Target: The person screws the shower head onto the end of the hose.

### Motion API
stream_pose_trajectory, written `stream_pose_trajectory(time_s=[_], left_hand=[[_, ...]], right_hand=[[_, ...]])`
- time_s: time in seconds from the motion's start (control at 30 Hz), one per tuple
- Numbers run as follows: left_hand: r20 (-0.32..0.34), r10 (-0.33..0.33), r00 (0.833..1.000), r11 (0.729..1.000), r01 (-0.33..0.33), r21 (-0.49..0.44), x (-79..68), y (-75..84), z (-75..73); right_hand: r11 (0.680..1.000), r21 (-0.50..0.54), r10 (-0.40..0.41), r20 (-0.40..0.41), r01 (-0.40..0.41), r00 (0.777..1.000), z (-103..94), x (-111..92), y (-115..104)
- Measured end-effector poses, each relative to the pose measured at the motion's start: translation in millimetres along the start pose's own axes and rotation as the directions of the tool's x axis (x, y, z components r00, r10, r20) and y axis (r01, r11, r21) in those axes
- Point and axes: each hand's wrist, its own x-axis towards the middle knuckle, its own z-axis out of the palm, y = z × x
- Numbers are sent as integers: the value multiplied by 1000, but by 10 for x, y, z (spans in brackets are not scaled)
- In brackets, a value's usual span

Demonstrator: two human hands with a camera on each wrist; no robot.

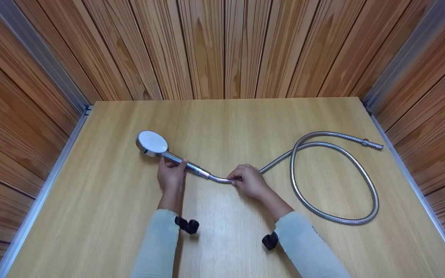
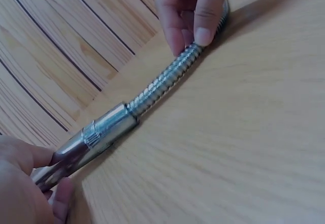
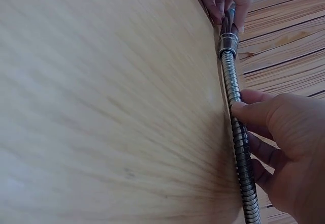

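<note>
A chrome shower head (image 1: 152, 143) with a pale round face lies left of the table's middle, its handle slanting down to the right. My left hand (image 1: 170, 175) grips that handle between thumb and fingers. From the handle's end, past a ridged metal collar (image 2: 92, 133), runs a silver ribbed shower hose (image 2: 165, 82). Close to this joint, my right hand (image 1: 248, 180) pinches the hose, as the right wrist view also shows with the thumb (image 3: 246, 113) on it. Past the right hand the hose goes on to the right, crosses itself and makes a large loop.
The hose's free end, with a metal fitting (image 1: 373, 144), lies near the right edge of the wooden table (image 1: 222, 127). Plank-patterned walls (image 1: 211, 46) stand behind and at both sides. Metal rails (image 1: 45, 189) border the tabletop left and right.
</note>
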Motion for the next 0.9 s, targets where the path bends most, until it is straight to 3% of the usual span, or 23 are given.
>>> stream_pose_trajectory(time_s=[0.17,0.4,0.57,0.67,0.8,0.9], left_hand=[[52,4,999,1000,-5,16,23,-10,-55],[148,-9,989,998,18,-58,-73,-2,-131],[179,90,980,990,-68,-125,-149,-26,-141],[193,151,970,987,-135,-91,-178,-35,-154],[241,192,951,981,-186,-47,-210,-28,-172],[301,188,935,982,-187,-33,-244,-9,-198]], right_hand=[[1000,3,1,-36,-1,999,0,-11,20],[1000,-10,13,-87,-14,996,-2,-34,52],[1000,-24,1,-101,-3,995,8,-44,49],[999,-33,-21,-102,18,995,12,-49,48],[999,-29,-29,-96,27,995,5,-61,60],[999,-18,-35,-87,34,996,-7,-83,72]])
